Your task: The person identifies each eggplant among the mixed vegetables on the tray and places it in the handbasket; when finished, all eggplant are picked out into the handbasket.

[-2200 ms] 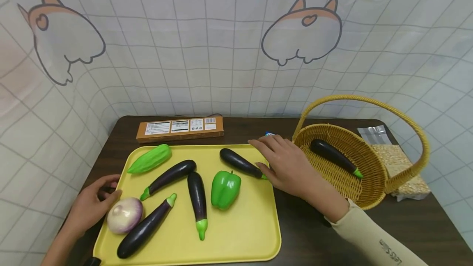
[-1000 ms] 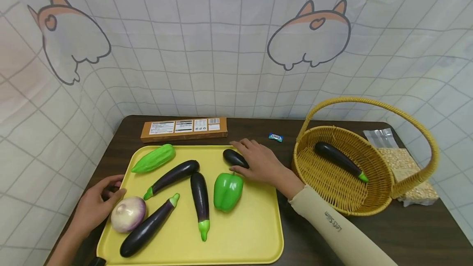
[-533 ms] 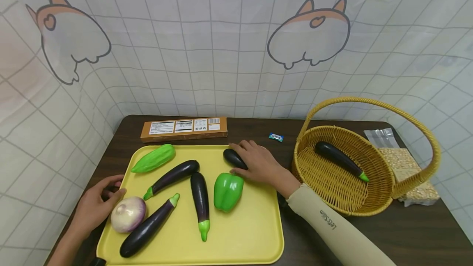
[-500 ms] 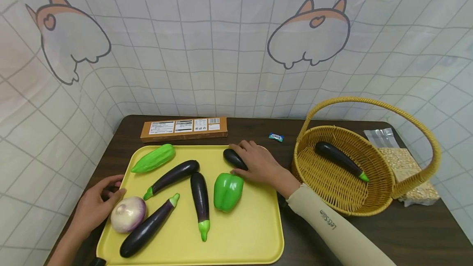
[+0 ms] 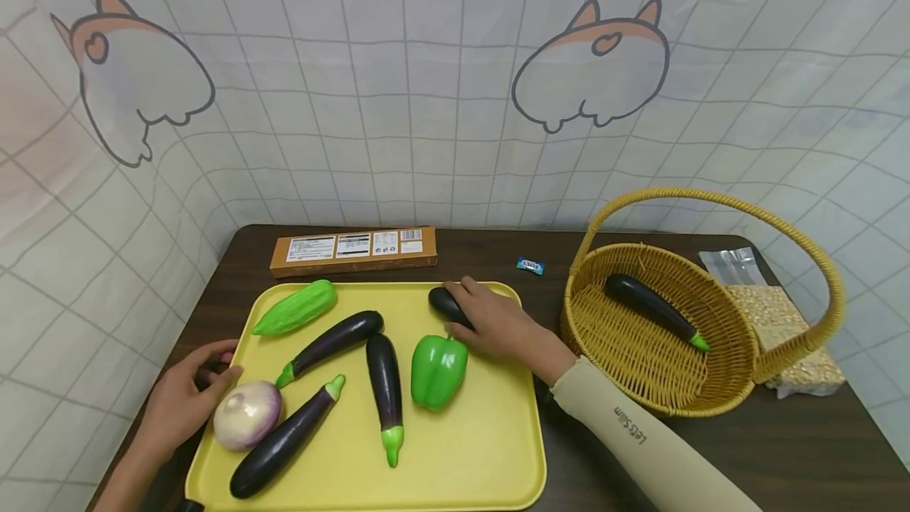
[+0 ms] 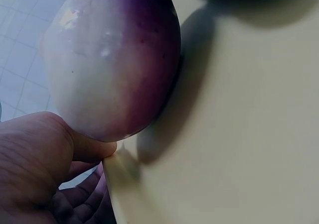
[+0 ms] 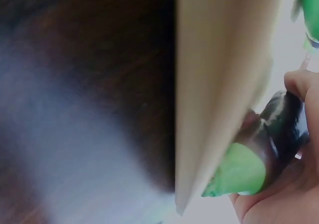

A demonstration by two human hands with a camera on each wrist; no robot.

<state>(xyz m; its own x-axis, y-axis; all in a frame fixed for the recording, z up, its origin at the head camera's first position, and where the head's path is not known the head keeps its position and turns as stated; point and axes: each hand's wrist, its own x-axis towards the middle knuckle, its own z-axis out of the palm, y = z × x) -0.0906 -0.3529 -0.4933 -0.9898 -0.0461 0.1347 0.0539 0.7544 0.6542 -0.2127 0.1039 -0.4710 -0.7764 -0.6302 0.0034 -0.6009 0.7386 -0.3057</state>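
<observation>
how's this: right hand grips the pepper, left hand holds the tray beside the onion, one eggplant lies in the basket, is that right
Not quite: the right hand grips an eggplant, not the pepper, as the head and right wrist views show. The rest stands: left hand holding the tray beside the onion, one eggplant in the basket.

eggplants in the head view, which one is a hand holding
The eggplant behind the green pepper, near the tray's far right corner: the right hand grips it. No hand touches the other eggplants.
</observation>
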